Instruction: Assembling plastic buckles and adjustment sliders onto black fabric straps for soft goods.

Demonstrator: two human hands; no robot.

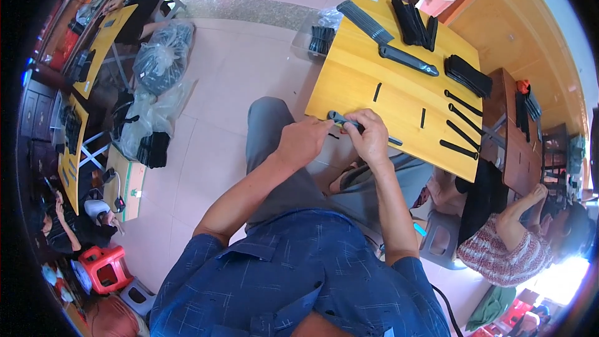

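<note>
At the near left edge of the yellow table [349,75], my left hand [304,141] and my right hand [369,138] are close together, fingers closed on a dark grey strap [337,117] with a rounded, holed end. Part of the strap is hidden under my right fingers. Just right of my right hand lies a small dark piece [395,141]. Two short black strips [377,92] lie beyond my hands. Several black straps with rounded ends [462,136] lie in a row at the table's right side.
Toward the far side are a fanned grey bundle of strips [365,22], a dark strap bundle [409,60] and black stacks [468,76]. A plastic bin [310,39] stands beside the table. Other people sit right and far left. Plastic bags [163,56] lie on the floor.
</note>
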